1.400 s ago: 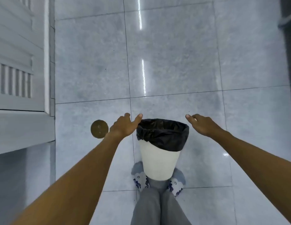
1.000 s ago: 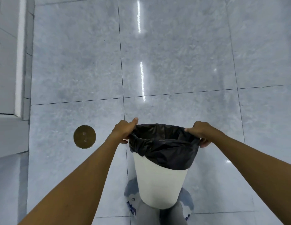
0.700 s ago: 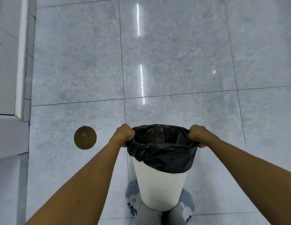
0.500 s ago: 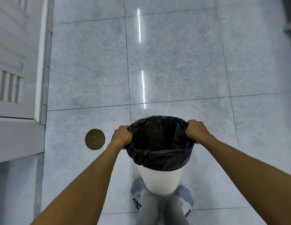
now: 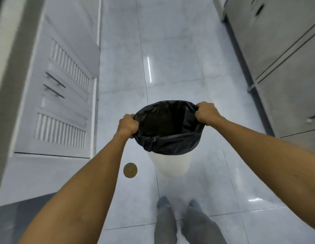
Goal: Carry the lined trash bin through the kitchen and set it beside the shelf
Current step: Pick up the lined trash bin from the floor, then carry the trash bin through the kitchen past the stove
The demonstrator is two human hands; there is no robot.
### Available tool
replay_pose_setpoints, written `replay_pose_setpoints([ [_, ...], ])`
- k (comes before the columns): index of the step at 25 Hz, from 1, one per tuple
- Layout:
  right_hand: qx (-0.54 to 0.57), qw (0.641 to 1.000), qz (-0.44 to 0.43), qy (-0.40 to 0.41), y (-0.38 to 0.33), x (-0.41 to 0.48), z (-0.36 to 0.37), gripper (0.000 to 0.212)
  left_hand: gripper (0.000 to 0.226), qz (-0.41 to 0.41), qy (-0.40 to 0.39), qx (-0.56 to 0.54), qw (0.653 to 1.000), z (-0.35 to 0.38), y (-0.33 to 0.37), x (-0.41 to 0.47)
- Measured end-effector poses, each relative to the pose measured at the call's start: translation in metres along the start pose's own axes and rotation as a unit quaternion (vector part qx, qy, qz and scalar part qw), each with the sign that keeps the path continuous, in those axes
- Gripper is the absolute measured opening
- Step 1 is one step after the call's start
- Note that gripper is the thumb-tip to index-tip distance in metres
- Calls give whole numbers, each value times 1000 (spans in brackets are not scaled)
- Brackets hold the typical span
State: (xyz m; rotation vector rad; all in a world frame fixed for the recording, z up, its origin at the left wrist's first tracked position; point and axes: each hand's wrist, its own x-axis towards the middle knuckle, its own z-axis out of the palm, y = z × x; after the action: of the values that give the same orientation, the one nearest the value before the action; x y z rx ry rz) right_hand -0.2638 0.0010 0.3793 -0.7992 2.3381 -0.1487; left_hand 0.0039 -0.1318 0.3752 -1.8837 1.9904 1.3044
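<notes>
A white trash bin [image 5: 172,165] with a black liner [image 5: 167,143] folded over its rim hangs in the air in front of me, off the grey tiled floor. My left hand [image 5: 127,125] is clenched on the rim at its left side. On the right side of the rim my right hand [image 5: 206,112] is clenched too. The bin's mouth tilts toward me and its inside looks dark. No shelf is in view.
White cabinet doors [image 5: 63,95] with louvred panels and bar handles line the left. Steel cabinets [image 5: 283,55] line the right. A round brass floor drain [image 5: 130,170] lies below my left forearm. My own feet [image 5: 177,205] stand on the tiles below.
My hands reached the rim, closed on it and lifted the bin off the floor. The view has swung up, so the aisle and both cabinet rows now show.
</notes>
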Motion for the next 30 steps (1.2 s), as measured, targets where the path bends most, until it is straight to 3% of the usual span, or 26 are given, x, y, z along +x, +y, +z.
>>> replay_pose_setpoints([
  [8, -16, 993, -71, 89, -116, -53, -239, 36, 34, 88, 58, -54, 993, -168, 166, -73],
  [16, 41, 967, -146, 206, -183, 11, -412, 28, 42, 177, 183, -57, 965, -278, 352, -46],
  [24, 100, 944, -162, 270, -259, 115, -503, 12, 36, 200, 296, -99, 929, -319, 471, 41],
  [30, 126, 938, -155, 284, -337, 229, -552, 9, 32, 198, 303, -108, 926, -364, 538, 159],
])
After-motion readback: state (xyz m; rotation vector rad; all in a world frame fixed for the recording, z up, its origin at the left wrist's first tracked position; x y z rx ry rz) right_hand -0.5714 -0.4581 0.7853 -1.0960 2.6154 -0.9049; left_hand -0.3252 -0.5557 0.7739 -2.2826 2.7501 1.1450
